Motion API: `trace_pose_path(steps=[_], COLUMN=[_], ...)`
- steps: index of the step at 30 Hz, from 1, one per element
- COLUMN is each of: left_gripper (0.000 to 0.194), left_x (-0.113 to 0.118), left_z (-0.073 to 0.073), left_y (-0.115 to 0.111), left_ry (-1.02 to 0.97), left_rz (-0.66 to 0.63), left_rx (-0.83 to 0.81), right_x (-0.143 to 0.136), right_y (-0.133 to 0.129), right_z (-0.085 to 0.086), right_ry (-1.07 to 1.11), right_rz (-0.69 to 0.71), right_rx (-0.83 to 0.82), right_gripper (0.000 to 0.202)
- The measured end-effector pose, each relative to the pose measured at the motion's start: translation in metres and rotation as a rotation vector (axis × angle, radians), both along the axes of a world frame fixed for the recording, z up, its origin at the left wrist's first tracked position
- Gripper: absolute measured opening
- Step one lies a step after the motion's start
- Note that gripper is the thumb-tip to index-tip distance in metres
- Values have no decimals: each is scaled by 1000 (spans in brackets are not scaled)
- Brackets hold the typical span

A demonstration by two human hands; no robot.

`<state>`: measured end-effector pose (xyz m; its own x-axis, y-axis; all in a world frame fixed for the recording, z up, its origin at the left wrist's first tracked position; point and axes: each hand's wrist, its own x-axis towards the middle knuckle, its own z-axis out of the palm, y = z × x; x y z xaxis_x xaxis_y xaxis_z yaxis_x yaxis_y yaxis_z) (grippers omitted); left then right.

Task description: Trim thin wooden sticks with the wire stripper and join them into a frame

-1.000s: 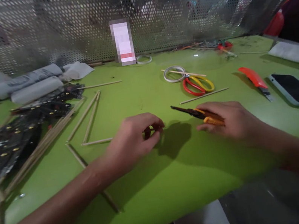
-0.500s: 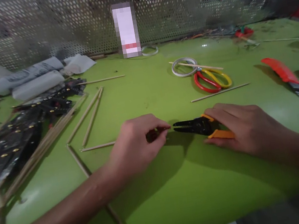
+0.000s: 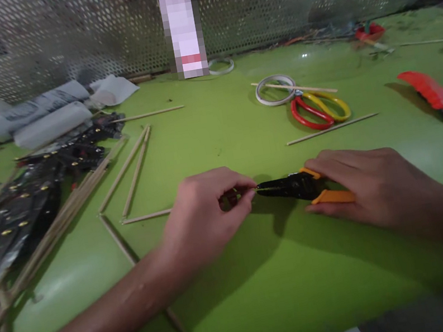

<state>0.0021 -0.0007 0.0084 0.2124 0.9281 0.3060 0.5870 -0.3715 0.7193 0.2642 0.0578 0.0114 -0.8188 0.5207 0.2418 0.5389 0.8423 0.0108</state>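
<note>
My right hand is wrapped round the orange handles of black-jawed pliers, whose jaws point left and look nearly closed. At the jaw tips, the thumb and fingers of my left hand are pinched together. Whatever lies in that pinch is too small to make out. A thin wooden stick runs in from the left and passes out of sight behind my left hand. Under my left forearm lies a longer stick, partly covered by the arm.
Scissors with red and yellow handles lie beside a tape roll. An orange utility knife is at the right. Bundled sticks and black material with gold studs cover the left. Perforated metal walls the back.
The plier jaws have come closer together, and their tips now meet my left fingertips. The view has shifted slightly, moving the background things a little.
</note>
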Motion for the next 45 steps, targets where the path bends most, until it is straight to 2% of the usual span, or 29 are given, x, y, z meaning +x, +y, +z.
trace_pose_path(steps=[5, 23, 29, 45], left_gripper=[13, 12, 11, 15], left_x=[0, 0, 1, -1], left_z=[1, 5, 10, 8], left_y=[-2, -2, -1, 0], left_ry=[-13, -21, 22, 9], left_rz=[38, 34, 14, 24], left_rx=[-18, -76, -76, -87], right_x=[-1, -1, -2, 1], right_y=[0, -1, 0, 0], right_z=[1, 1, 2, 0], right_ry=[32, 44, 27, 31], right_rz=[-21, -18, 41, 25], right_rx=[-58, 26, 99, 67], right_gripper=[53, 49, 52, 52])
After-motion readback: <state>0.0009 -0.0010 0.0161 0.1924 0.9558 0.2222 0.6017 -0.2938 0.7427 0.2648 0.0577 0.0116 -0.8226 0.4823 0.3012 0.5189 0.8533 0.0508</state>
